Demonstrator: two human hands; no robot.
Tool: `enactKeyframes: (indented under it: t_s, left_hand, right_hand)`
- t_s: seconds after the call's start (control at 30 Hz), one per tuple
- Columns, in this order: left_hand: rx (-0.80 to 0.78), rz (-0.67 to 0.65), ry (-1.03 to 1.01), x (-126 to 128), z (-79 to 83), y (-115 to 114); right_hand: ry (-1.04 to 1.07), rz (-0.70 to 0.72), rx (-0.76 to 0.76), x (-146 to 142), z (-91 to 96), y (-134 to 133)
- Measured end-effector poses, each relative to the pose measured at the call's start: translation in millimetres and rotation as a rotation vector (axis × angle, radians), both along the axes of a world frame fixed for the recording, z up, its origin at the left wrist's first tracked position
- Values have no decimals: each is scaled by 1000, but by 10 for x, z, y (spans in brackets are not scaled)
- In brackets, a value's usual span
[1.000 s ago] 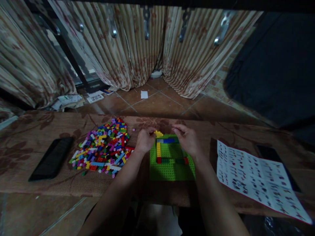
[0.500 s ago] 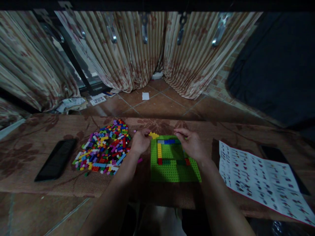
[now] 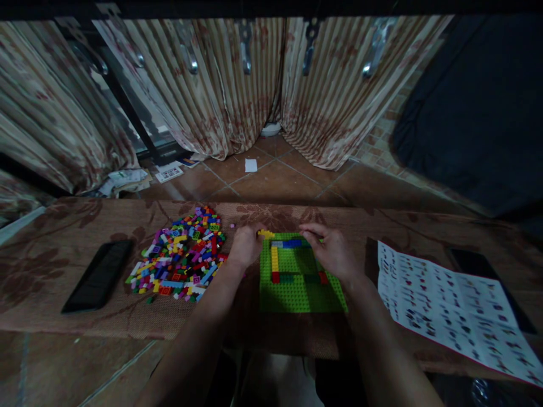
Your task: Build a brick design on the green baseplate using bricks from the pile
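The flat, square, bright green studded plastic baseplate (image 3: 303, 299) lies on a brown woven cloth with dark flower shapes (image 3: 155, 322), in front of the person. On the baseplate, small plastic bricks form a rectangular outline: a yellow row (image 3: 275, 259) along its left side, a red brick (image 3: 275, 277) at the near left corner, another red brick (image 3: 323, 277) at the near right, and a blue brick (image 3: 292, 243) along the far side.

At the baseplate's far left corner, the left hand (image 3: 246, 244) has its thumb and fingertips closed around the edge of a stepped yellow plastic piece (image 3: 266, 233); whether that piece is seated on the studs cannot be told. Over the baseplate's far right part is the right hand (image 3: 328, 249), fingers curled, thumb and index tips drawn close together; whether anything is between them cannot be told.

Left of the baseplate lies a heap of mixed coloured plastic bricks (image 3: 182, 257), with a black rectangular phone (image 3: 98, 276) beyond it. To the baseplate's right lies a white printed paper sheet (image 3: 449, 305).
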State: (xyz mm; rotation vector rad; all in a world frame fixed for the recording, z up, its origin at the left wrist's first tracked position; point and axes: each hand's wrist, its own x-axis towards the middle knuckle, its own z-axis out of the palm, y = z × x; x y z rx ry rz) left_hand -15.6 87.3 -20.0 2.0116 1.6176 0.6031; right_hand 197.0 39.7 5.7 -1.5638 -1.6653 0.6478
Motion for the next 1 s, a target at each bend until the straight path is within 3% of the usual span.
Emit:
enactKeyframes:
  t_s: [0.57,1.0]
  left_hand:
    - [-8,10,220,31,76,-43]
    - [-3,-16,254,22,56,-30]
  right_hand:
    - [-15,11,-13,3,81,-39]
    - [-51,29,-17,-72,13,-3]
